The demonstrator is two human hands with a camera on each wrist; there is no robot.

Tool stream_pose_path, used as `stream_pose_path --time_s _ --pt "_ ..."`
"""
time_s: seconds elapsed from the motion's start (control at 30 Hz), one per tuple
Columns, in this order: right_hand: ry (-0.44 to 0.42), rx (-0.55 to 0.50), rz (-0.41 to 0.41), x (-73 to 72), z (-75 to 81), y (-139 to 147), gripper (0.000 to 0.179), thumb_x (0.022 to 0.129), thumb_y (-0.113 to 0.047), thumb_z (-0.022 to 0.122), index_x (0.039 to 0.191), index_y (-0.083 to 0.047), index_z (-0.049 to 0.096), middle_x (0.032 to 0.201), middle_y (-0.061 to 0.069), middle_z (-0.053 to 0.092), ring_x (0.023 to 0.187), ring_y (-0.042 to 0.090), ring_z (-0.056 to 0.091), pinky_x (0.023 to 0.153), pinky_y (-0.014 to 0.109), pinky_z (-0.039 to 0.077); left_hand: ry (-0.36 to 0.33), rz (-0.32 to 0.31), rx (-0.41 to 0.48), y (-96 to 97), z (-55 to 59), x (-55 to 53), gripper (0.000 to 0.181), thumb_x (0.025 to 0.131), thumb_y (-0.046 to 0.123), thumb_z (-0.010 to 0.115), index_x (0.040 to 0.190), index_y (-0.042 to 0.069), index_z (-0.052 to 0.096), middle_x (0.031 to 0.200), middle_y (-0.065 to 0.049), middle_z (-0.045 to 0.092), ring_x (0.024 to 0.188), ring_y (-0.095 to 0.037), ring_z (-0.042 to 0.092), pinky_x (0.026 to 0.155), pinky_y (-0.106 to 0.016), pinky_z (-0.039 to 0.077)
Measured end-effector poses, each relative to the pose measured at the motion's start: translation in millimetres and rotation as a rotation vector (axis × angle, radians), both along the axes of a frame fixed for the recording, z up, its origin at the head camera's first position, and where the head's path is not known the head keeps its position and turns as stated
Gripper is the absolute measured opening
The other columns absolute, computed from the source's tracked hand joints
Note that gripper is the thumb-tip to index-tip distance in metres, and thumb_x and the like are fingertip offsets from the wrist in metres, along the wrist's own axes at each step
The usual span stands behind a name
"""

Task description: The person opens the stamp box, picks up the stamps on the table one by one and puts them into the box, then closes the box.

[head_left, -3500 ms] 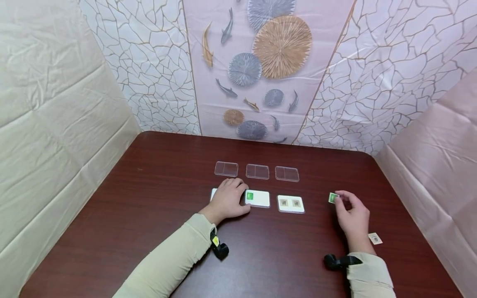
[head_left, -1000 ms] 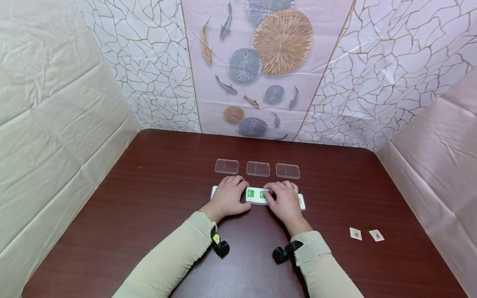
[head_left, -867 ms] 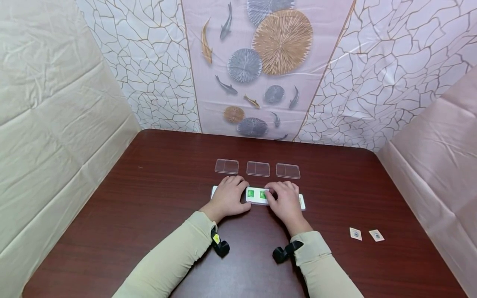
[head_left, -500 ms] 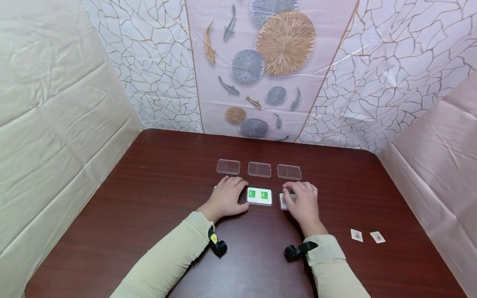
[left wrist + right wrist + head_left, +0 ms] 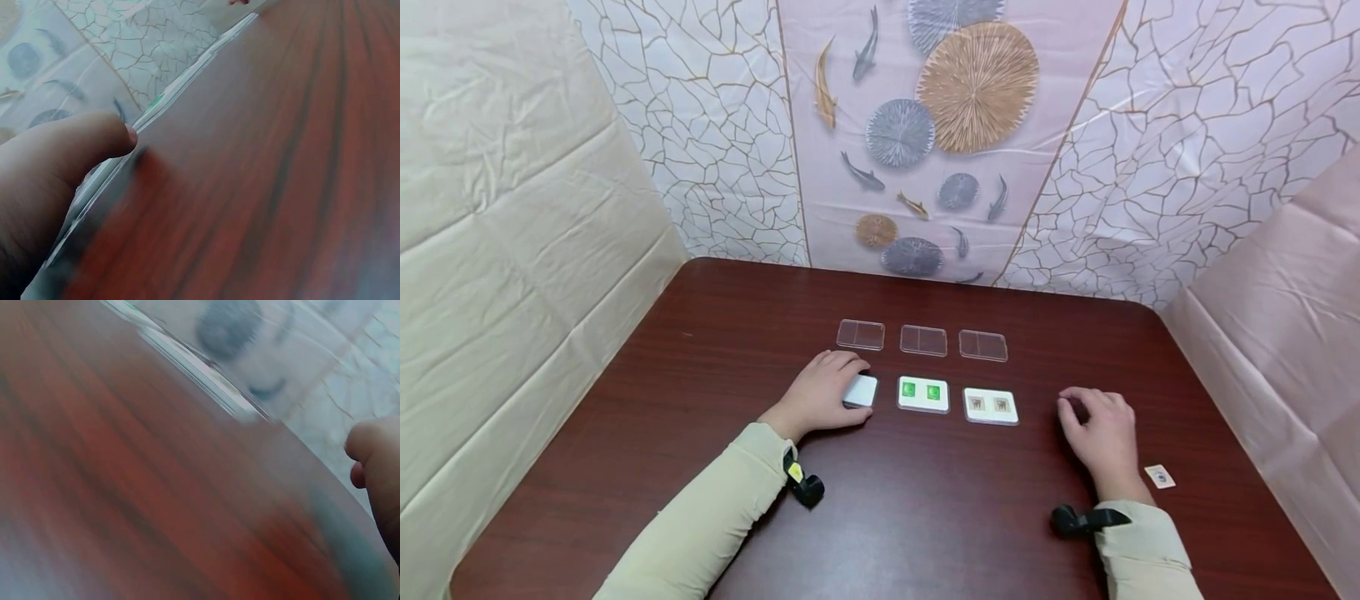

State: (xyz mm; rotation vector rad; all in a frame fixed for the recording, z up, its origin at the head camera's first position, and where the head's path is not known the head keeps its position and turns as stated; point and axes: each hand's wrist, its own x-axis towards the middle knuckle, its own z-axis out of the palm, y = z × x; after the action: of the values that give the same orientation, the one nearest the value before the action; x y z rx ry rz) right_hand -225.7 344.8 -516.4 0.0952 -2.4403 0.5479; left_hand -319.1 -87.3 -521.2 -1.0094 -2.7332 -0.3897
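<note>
My left hand spans a flat white-faced case at the left of the near row, thumb at its near edge and fingers at its far edge. The hand covers the left part of the case. To its right lie a middle case with two green pictured squares and a right case with two brown ones. My right hand is over the table right of the cases, thumb and fingers loosely curved, nothing seen between them. Beside its wrist lies a small pictured square.
Behind the cases three thin clear plastic covers lie in a row. The dark wood table ends at a patterned cloth at the back, with pale cloth at the left and right.
My left hand has moved left from the middle case to the left one. My right hand set a green square in the middle case, touched the right case, then moved right, covering one loose square's spot.
</note>
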Motion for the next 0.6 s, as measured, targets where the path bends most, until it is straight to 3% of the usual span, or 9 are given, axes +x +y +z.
stream_pose_path --time_s 0.23,0.37,0.47,0.6 --pt "-0.052 0.036 0.022 35.2 0.5 48 0.01 0.086 -0.009 0.072 0.096 -0.006 0.071 0.094 0.019 0.07 0.097 0.042 0.053 0.086 0.058 0.034 -0.017 -0.008 0.024 -16.9 -0.3 0.6 0.07 0.078 0.056 0.071 0.134 0.015 0.061 0.132 -0.003 0.06 0.124 -0.023 0.053 0.115 -0.046 0.032" --pt "-0.036 0.048 0.068 52.7 -3.6 69 0.014 0.078 -0.006 0.076 0.091 -0.009 0.071 0.087 0.011 0.07 0.093 0.033 0.051 0.083 0.048 0.033 -0.026 -0.004 0.028 -25.6 -1.5 0.3 0.071 0.078 0.054 0.072 0.134 0.013 0.06 0.133 -0.004 0.059 0.124 -0.024 0.053 0.115 -0.045 0.033" --pt "-0.027 0.058 0.123 62.0 -6.6 79 0.023 0.07 -0.007 0.082 0.088 -0.014 0.072 0.084 0.003 0.068 0.091 0.022 0.049 0.08 0.043 0.031 -0.034 0.005 0.045 -31.3 -2.4 -0.2 0.07 0.077 0.052 0.073 0.133 0.012 0.061 0.133 -0.005 0.059 0.125 -0.025 0.052 0.114 -0.044 0.033" --pt "-0.041 0.073 0.177 67.5 -8.1 85 0.031 0.062 -0.009 0.087 0.087 -0.019 0.072 0.088 -0.003 0.067 0.093 0.016 0.047 0.079 0.046 0.03 -0.034 0.007 0.073 -36.8 -2.7 -1.1 0.068 0.076 0.048 0.073 0.131 0.01 0.062 0.131 -0.007 0.06 0.126 -0.026 0.052 0.113 -0.045 0.035"
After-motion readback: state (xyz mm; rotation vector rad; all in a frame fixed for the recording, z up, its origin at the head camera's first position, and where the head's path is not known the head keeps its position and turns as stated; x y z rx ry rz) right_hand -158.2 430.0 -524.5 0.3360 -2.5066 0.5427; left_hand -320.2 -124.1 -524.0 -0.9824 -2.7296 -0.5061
